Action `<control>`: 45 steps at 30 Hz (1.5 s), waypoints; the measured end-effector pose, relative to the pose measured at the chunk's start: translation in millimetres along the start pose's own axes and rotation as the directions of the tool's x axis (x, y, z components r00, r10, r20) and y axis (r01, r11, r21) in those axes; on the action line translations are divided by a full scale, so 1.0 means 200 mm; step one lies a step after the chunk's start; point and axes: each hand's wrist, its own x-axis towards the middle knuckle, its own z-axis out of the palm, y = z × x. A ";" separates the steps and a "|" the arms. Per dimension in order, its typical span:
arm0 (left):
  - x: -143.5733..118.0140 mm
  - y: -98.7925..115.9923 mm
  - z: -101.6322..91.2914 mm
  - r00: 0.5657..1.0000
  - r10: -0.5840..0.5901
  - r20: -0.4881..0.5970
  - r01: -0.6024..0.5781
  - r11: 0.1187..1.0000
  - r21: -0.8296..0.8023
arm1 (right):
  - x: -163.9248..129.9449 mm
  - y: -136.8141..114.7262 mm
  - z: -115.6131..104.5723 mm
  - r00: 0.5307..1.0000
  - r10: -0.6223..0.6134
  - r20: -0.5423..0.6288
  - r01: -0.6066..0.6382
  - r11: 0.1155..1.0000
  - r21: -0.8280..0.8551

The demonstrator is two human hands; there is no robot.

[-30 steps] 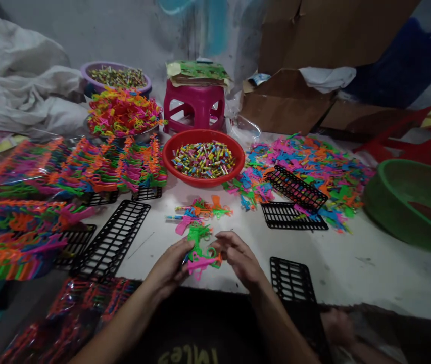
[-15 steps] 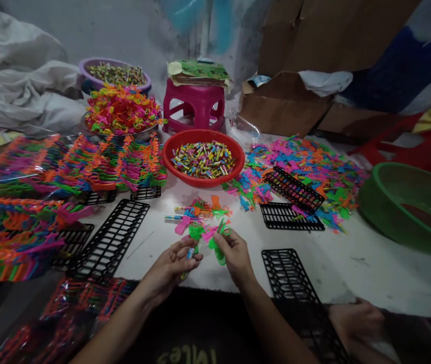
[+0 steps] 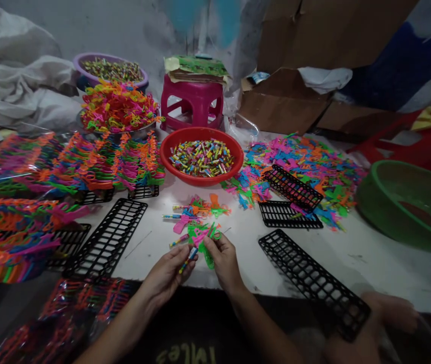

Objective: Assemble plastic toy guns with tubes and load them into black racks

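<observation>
Left hand [image 3: 168,275]: my grip is pinched on a striped stick [image 3: 188,259], tip slanted up toward the right hand. A moment ago it pinched low beside the toy; now the stick is raised and aimed at it.

Right hand [image 3: 221,260]: grip closed on a green toy [image 3: 208,255], with pink pieces [image 3: 199,235] bunched just above my fingers. The toy has come off the worktop [image 3: 245,253] and meets the stick, so I judge the two are being joined.

Just beyond the grip: loose toys [image 3: 196,208].

Further out: red bowl [image 3: 201,156] of sticks.

Right of the grip: black rack [image 3: 306,275], slid nearer since before; another person's hand [image 3: 391,313] at its near end.

Left of the grip: second rack [image 3: 111,237], filled racks [image 3: 18,212] beyond.
</observation>
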 end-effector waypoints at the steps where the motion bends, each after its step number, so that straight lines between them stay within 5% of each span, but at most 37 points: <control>1: -0.01 0.00 0.01 1.000 0.013 -0.001 -0.013 1.000 0.012 | 0.00 0.00 0.00 1.000 -0.006 -0.002 0.006 1.000 0.001; 16: -0.03 -0.03 0.02 0.991 0.080 0.107 -0.100 0.975 0.198 | -0.03 -0.04 0.01 0.997 -0.074 -0.023 0.073 0.997 -0.034; 22: -0.04 -0.03 0.03 0.972 0.199 0.128 -0.225 0.943 0.245 | -0.05 -0.05 0.01 0.995 -0.087 -0.044 0.084 0.993 -0.077; 35: -0.07 -0.09 0.05 0.915 0.377 0.140 -0.393 0.761 0.517 | -0.10 0.02 0.08 0.954 -0.208 -0.216 0.173 0.970 -0.170; 38: 0.00 -0.06 0.02 0.900 0.420 0.118 -0.408 0.716 0.566 | -0.04 0.03 0.04 0.980 -0.165 -0.114 0.136 0.964 -0.230; 40: 0.08 -0.03 -0.04 0.831 0.550 0.079 -0.453 0.588 0.671 | 0.05 0.04 -0.04 0.989 -0.142 -0.028 0.124 0.929 -0.350; 41: 0.12 -0.01 -0.08 0.764 0.640 0.082 -0.474 0.469 0.745 | 0.10 0.04 -0.09 0.986 -0.165 -0.028 0.137 0.891 -0.433; 43: 0.21 0.01 -0.16 0.598 0.780 0.182 -0.453 0.141 0.880 | 0.23 0.07 -0.20 0.956 -0.282 -0.082 0.173 0.764 -0.621; 45: 0.27 0.00 -0.22 0.518 0.785 0.339 -0.357 -0.161 0.920 | 0.35 0.11 -0.29 0.923 -0.381 -0.049 0.200 0.584 -0.786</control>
